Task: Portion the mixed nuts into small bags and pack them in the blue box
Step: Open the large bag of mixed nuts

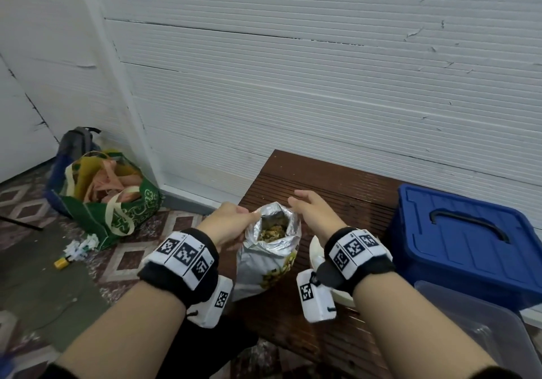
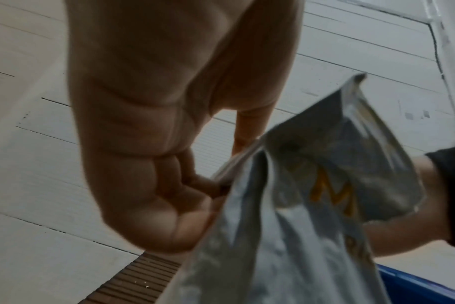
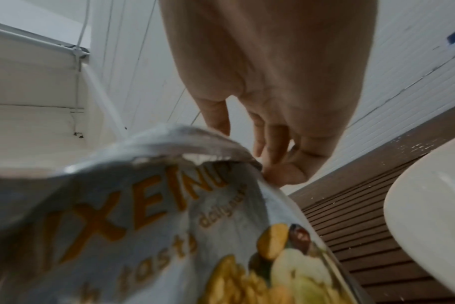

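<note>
A silver bag of mixed nuts [image 1: 268,257] stands open on the brown slatted table [image 1: 328,182], with nuts showing inside. My left hand [image 1: 247,215] pinches the bag's left rim; in the left wrist view its curled fingers [image 2: 195,185] clamp the foil edge of the bag [image 2: 286,236]. My right hand [image 1: 296,199] hovers at the right rim with its fingers loosely extended. In the right wrist view its fingertips [image 3: 281,170] just touch the corner of the bag [image 3: 143,205]. The blue box [image 1: 469,243] sits to the right with its lid on.
A white bowl [image 1: 316,251] lies under my right wrist, seen also in the right wrist view as the bowl [image 3: 429,216]. A clear plastic container [image 1: 475,328] sits at the front right. On the floor to the left are a green tote bag [image 1: 117,211] and a backpack [image 1: 76,144].
</note>
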A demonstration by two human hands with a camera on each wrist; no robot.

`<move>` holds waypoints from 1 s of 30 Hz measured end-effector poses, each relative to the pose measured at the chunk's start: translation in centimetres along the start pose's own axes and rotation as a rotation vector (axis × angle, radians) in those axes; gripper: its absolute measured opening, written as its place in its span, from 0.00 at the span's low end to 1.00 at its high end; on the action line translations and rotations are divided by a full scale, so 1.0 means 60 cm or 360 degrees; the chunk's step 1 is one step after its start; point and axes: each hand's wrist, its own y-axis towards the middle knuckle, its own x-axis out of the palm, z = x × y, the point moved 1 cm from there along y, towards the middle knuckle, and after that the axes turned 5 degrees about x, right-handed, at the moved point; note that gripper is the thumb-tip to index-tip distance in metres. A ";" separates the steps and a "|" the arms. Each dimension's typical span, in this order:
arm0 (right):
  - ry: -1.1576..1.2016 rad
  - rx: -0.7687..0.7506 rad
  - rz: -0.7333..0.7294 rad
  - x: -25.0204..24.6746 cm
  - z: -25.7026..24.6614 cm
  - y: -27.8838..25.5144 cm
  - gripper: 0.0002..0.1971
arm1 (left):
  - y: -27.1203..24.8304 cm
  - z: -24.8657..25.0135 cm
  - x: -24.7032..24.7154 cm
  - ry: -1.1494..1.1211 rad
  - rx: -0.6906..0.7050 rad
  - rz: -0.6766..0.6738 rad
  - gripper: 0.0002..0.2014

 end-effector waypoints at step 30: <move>0.0996 0.0379 0.0146 -0.022 0.030 -0.041 0.15 | -0.009 -0.013 0.013 0.0006 0.0339 0.0563 0.06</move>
